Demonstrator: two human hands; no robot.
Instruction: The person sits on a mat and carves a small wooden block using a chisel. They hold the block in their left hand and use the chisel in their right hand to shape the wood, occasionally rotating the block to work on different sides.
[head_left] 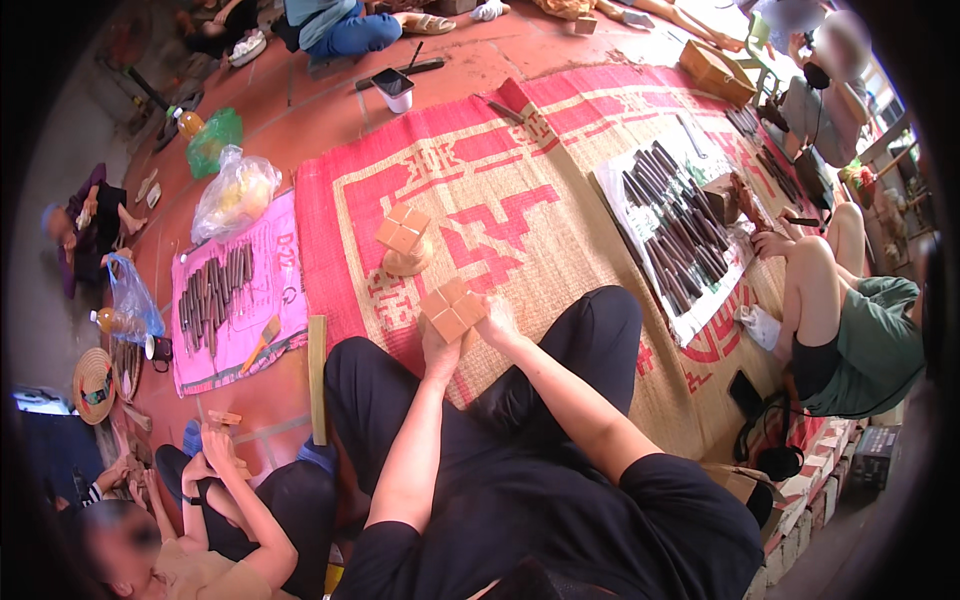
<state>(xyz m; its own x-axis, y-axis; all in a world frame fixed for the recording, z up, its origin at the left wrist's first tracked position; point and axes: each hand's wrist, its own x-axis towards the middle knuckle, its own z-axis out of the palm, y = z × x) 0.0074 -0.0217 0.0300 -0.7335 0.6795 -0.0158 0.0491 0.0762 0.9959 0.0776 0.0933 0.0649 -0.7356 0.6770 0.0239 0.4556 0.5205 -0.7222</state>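
Above my lap I hold a square brown wooden block (452,308) with pale crossing lines on its top face. My left hand (440,350) is closed round its near left side, and my right hand (494,320) grips its right side. Fingers beneath the block are hidden. A little farther off, a similar block (403,228) with crossing lines rests by a round pale wooden piece (408,260) on the red and straw-coloured woven mat (560,230).
Dark-handled carving tools (680,215) cover a white sheet at right; more tools (215,290) and a brush (262,343) lie on pink sheeting at left. A wooden strip (317,380) stands by my left knee. People sit close on both sides. A white container (393,92) is beyond the mat.
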